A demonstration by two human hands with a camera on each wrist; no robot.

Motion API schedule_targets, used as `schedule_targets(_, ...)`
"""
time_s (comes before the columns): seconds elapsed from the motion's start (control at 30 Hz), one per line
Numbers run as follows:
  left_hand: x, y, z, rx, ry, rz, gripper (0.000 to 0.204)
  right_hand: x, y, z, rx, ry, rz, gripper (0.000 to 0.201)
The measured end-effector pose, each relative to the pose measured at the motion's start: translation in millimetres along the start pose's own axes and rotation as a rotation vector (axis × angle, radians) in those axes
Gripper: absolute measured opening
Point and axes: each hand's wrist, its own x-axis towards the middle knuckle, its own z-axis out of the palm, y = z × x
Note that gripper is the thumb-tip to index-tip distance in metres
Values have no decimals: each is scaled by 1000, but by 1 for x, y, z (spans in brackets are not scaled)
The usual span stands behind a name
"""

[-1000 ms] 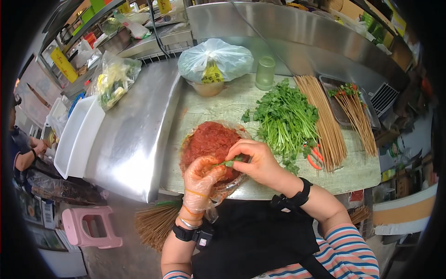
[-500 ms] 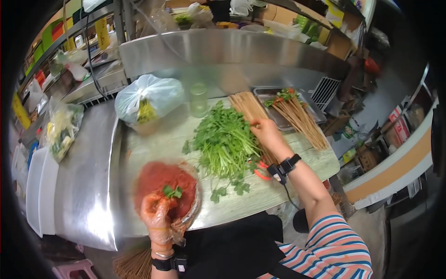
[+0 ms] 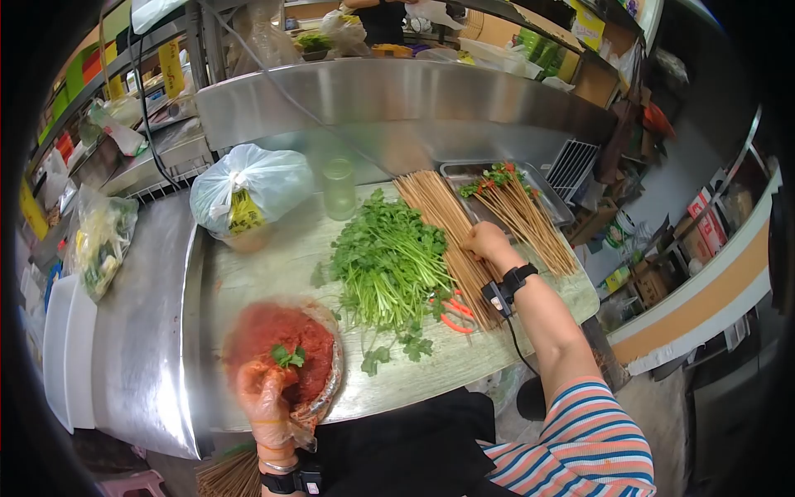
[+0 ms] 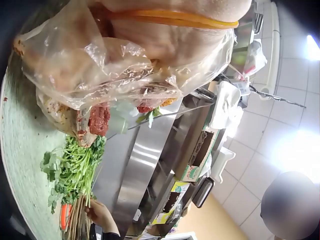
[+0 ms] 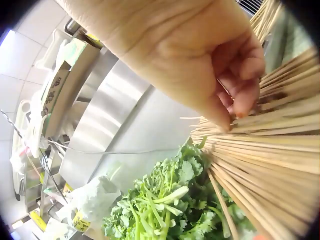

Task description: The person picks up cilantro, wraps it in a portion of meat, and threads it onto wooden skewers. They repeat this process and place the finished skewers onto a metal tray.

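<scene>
In the head view, my left hand [image 3: 261, 396] wears a clear plastic glove with a yellow band at the wrist. It pinches a coriander sprig [image 3: 288, 356] over a lined bowl [image 3: 333, 364] of red minced meat [image 3: 316, 348]; the leaves stick out past the fingertips. My bare right hand [image 3: 490, 246] reaches across to a bundle of wooden skewers [image 5: 270, 160], thumb and fingers curled together at one of them. Beside these skewers lies a heap of coriander [image 3: 389, 257]. Scissors with orange handles [image 3: 458, 315] are partly under the stems.
At the back right, a metal tray [image 3: 546, 182] holds loaded skewers [image 3: 530, 224] with green and red tips. A tied plastic bag over a tub [image 3: 252, 186] and a green glass [image 3: 339, 190] stand behind. A steel counter [image 3: 149, 306] adjoins the board on the left.
The right hand has left the sprig and moved right to the skewers, then slid slightly toward me along them. The left hand keeps the sprig above the meat. The head view has turned right.
</scene>
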Motion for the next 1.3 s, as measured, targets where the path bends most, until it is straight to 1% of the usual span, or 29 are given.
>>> schedule_targets(0.1,-1,1,0,4,5,5,18,-4,-1,-1,10,23,37,24)
schedule_targets(0.2,-1,2,1,7,-1,2,18,5,10,9,-90,144,-47,24)
schedule_targets(0.3,-2,4,3,15,3,-1,17,11,16,11,-103,183,-60,27)
schedule_targets(0.4,-3,8,7,23,17,-6,17,10,18,3,-149,214,-209,25)
schedule_targets(0.5,-3,8,8,22,22,-13,17,-1,11,-16,357,40,-155,25)
schedule_targets(0.53,-3,9,8,16,24,-16,17,-19,-3,-26,704,-48,-100,19)
schedule_targets(0.63,-2,7,6,-16,35,-19,18,-53,-31,-33,1202,-158,-147,15)
schedule_targets(0.73,-1,10,10,-107,58,-32,17,-108,-84,-19,1500,-121,-258,15)
schedule_targets(0.77,1,9,8,-145,75,-32,16,-125,-101,-8,1538,-125,-296,15)
schedule_targets(0.83,-2,18,19,-251,58,-75,15,-157,-132,19,1622,-144,-363,14)
schedule_targets(0.9,-7,17,22,-334,61,-59,18,-187,-162,48,1665,-179,-374,13)
schedule_targets(0.93,-9,16,25,-173,65,35,18,-201,-174,60,1684,-183,-377,13)
schedule_targets(1.0,-14,26,31,-412,111,-82,17,-225,-190,79,1675,-285,-432,14)
schedule_targets(1.03,-15,31,30,-444,105,-99,17,-234,-194,84,1669,-321,-458,14)
schedule_targets(1.1,-14,27,22,-408,147,-63,16,-243,-195,85,1670,-456,-526,16)
schedule_targets(1.2,-17,29,20,-246,126,-69,15,-247,-191,76,1632,-646,-619,16)
schedule_targets(1.3,-23,29,21,-169,73,-70,15,-246,-185,70,1443,-804,-677,17)
